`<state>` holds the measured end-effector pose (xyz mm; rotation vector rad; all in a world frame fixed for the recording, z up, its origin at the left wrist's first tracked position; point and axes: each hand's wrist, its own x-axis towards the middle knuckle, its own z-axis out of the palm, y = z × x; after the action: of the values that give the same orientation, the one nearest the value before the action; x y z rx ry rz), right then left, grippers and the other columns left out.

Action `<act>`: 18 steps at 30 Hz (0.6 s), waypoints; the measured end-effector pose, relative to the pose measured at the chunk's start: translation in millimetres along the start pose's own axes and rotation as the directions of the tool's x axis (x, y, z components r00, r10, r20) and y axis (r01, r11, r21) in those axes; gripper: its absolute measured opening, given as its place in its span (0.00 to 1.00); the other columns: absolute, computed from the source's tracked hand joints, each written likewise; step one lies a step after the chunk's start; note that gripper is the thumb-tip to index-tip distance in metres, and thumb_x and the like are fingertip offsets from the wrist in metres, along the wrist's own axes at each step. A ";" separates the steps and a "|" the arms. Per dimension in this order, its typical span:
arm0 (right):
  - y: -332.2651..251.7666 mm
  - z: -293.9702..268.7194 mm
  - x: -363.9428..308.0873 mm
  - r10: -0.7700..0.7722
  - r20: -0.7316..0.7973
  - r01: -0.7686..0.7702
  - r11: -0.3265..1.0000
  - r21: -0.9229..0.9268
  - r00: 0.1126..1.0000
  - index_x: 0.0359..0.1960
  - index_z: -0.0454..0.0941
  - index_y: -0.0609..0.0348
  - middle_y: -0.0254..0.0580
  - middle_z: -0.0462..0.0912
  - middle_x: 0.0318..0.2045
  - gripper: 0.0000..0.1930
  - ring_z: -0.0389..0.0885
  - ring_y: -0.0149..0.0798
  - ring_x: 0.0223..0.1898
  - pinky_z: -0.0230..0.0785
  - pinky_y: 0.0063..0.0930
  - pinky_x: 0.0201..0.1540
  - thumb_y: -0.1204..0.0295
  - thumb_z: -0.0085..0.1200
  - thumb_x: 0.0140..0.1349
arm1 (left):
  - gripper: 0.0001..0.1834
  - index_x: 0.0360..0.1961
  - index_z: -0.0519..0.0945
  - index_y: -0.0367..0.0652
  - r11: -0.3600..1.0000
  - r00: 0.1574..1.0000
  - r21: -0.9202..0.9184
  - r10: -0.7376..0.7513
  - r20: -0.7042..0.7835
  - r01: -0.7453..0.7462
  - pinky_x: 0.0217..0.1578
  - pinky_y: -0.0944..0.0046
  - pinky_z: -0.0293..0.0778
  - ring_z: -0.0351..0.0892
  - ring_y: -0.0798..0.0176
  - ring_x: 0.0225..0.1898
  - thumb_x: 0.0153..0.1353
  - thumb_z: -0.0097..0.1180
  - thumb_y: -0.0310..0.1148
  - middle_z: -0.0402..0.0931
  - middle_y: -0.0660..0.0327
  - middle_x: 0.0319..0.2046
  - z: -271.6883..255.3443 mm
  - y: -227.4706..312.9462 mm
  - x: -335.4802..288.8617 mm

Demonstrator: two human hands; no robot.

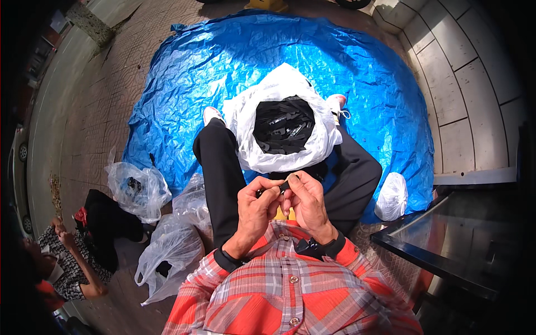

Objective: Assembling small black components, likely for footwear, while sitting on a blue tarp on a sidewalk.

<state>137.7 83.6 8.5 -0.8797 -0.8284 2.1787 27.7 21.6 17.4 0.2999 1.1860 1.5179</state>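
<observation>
My left hand and my right hand meet in front of my chest, fingers pinched together. Between them is a small black piece, gripped from both sides; its exact kind is too small to make out. Just beyond my hands, between my legs, a white plastic bag stands with its mouth rolled wide. Inside it lies a heap of flat, shiny black pieces.
A crinkled blue tarp lies under the bag and my feet. Clear plastic bags sit at my left, near another seated person. At right are a tied white bag, a dark table-like surface and a tiled wall.
</observation>
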 end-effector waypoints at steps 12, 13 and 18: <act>-0.6 -1.3 -6.2 0.009 0.045 -0.008 1.000 -0.024 0.999 0.30 0.69 0.62 0.36 0.72 0.19 0.10 0.71 0.28 0.15 0.65 0.20 0.16 0.67 0.45 0.64 | 0.02 0.30 0.74 0.35 0.992 0.991 -0.010 -0.128 0.041 0.128 0.11 0.78 0.49 0.56 0.79 0.10 0.55 0.50 0.22 0.74 0.60 0.20 -4.1 9.6 -6.3; -1.0 -1.3 -6.3 0.023 0.047 -0.022 1.000 -0.008 0.999 0.30 0.69 0.62 0.36 0.72 0.20 0.10 0.71 0.28 0.15 0.65 0.20 0.16 0.67 0.46 0.63 | 0.02 0.30 0.74 0.36 0.990 0.989 -0.025 -0.140 0.045 0.141 0.10 0.78 0.49 0.57 0.79 0.11 0.54 0.50 0.22 0.74 0.60 0.20 -4.4 10.2 -6.0; -5.3 -0.4 -1.5 0.033 0.050 -0.035 0.998 0.043 0.998 0.30 0.69 0.61 0.36 0.72 0.19 0.10 0.71 0.28 0.15 0.66 0.20 0.16 0.67 0.46 0.63 | 0.02 0.30 0.74 0.36 0.990 0.988 -0.018 -0.137 0.070 0.138 0.10 0.78 0.48 0.57 0.79 0.11 0.55 0.50 0.22 0.74 0.60 0.20 -4.3 12.6 1.4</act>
<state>140.5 85.8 12.7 -0.8271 -0.7916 2.2476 16.6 22.3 24.8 0.2482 1.1116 1.3896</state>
